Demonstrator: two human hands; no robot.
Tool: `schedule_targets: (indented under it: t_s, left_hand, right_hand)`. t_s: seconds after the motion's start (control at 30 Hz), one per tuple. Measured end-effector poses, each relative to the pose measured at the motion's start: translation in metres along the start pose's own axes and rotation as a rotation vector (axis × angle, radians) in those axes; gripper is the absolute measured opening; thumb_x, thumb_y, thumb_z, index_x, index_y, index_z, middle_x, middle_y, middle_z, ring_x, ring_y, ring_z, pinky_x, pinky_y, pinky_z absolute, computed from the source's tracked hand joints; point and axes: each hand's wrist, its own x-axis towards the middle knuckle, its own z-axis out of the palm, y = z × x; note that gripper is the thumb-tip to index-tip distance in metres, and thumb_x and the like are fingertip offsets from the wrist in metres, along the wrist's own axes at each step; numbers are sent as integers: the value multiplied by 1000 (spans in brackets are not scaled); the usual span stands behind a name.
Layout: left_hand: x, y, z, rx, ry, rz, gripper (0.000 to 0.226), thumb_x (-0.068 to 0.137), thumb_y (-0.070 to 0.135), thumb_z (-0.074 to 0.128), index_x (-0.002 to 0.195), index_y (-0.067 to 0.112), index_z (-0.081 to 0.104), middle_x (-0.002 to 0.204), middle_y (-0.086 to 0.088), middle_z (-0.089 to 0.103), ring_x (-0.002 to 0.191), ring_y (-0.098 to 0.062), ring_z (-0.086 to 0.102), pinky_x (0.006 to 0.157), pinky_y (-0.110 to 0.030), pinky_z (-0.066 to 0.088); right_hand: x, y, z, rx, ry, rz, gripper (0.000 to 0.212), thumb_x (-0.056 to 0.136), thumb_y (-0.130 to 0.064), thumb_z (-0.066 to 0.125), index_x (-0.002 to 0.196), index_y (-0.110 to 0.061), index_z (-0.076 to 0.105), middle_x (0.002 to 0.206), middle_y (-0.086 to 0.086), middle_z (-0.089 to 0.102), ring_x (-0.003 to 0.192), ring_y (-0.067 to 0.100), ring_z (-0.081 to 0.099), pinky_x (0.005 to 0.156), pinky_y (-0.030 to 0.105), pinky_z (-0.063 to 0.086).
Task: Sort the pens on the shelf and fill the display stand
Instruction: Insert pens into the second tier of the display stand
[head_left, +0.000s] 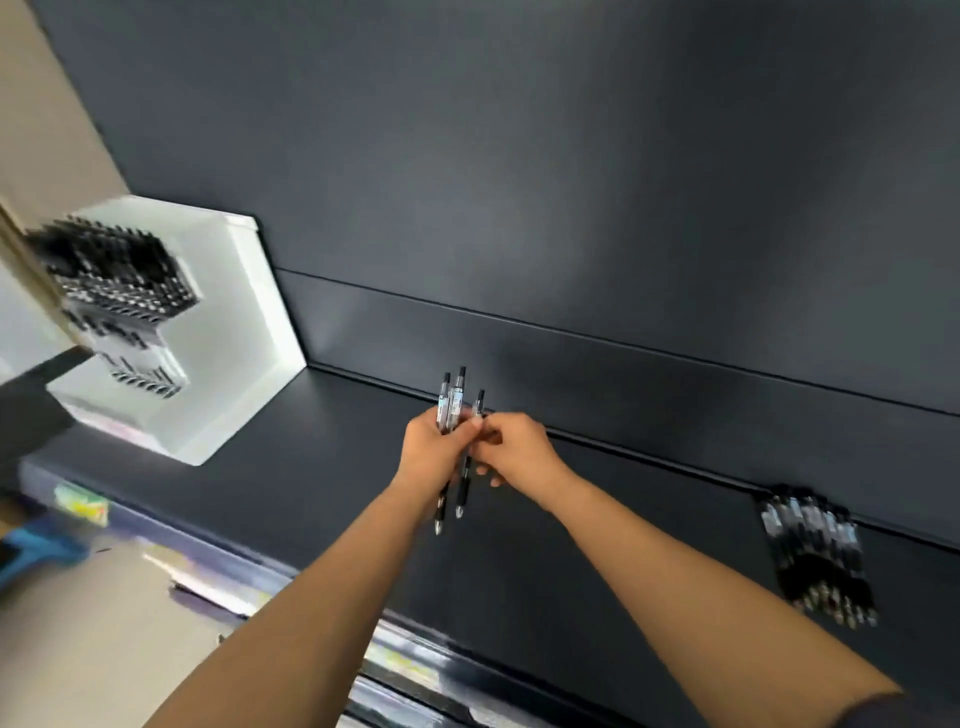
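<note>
Grip, mid-frame: the left hand (434, 452) has its fingers curled round a small bunch of slim clear-barrelled plastic click pens with black grips (457, 402). They are held roughly upright, clicker ends up, metal tips showing below the palm. Two pens are plainly in this hand. The right hand (514, 449) pinches a third pen of the same kind (480, 402) between thumb and forefinger, just beside the bunch, its fingertips touching the left hand's (whether the left hand also grips this one, cannot tell). Both hands meet in the air above the matt dark grey shelf board (322, 467), in front of the dark back panel (519, 182).

Well left of the grip, farther back, an angular white display stand (249, 322) sits on the shelf board. Its tiers are packed with rows of black pens (114, 280), blurred.

Well right of the grip, a loose heap of like pens (815, 551) lies on the shelf board by the back ledge.
</note>
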Motion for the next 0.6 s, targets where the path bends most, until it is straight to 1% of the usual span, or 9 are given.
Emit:
schedule_targets:
  t_s: [0.1,0.2,0.27,0.33,0.37,0.43,0.5,0.57,0.6]
  left_hand:
    - [-4,-2,-75,4,102,44,7,88,9,62,87,1,63,65,-6,64,50,-12,53,42,-21,41]
    - [-9,-4,-157,28,208,65,8,88,11,62,80,11,62,55,7,59,47,-4,52,46,-18,41]
    - [-11,-6,-212,60,288,83,15,87,14,63,74,18,61,45,12,53,42,1,47,47,-21,36]
    - [-14,-9,-262,75,353,106,19,86,15,65,70,22,58,45,12,52,43,0,44,50,-24,35]
    - [-15,-10,-281,89,375,112,20,86,16,66,69,22,57,48,11,52,46,-2,45,52,-25,35]
    - [-17,-13,-318,108,414,120,23,85,15,67,67,24,55,49,11,51,47,-4,45,51,-24,35]
    - [-18,-13,-348,97,444,137,23,84,13,68,70,26,55,47,13,54,45,0,47,48,-19,37]
    - [-15,-13,-363,120,460,156,20,82,13,69,74,27,57,52,13,58,45,4,51,47,-13,38]
    - [-11,-15,-383,118,495,159,17,82,14,70,77,25,58,57,13,59,47,4,51,48,-14,39]
  right_hand:
    - [14,-46,61,-5,-70,-45,8,87,-5,59,92,-4,66,68,0,62,55,6,59,44,17,50]
    - [26,-93,127,-55,-114,-96,9,88,-8,56,87,-11,64,71,1,63,59,9,62,47,20,53]
    - [34,-127,171,-57,-98,-133,12,90,-11,53,95,-13,64,81,3,64,62,12,62,46,20,51]
    - [41,-159,211,-2,-83,-169,25,91,-8,49,113,-16,60,91,2,60,69,17,63,48,22,51]
    - [44,-172,226,16,-86,-189,31,91,-6,47,117,-16,59,93,2,59,75,21,64,51,26,53]
    - [50,-197,257,-4,-119,-242,31,88,-3,46,112,-13,63,92,4,60,83,28,64,61,36,56]
    - [57,-217,283,-34,-155,-291,21,88,-6,50,103,-9,65,91,9,64,85,31,64,69,39,55]
    - [62,-227,294,-21,-168,-323,14,90,-12,55,99,-8,66,87,7,65,80,28,64,66,36,56]
    - [71,-240,309,-16,-191,-349,14,91,-14,56,97,-9,66,85,6,65,78,25,64,64,35,57]
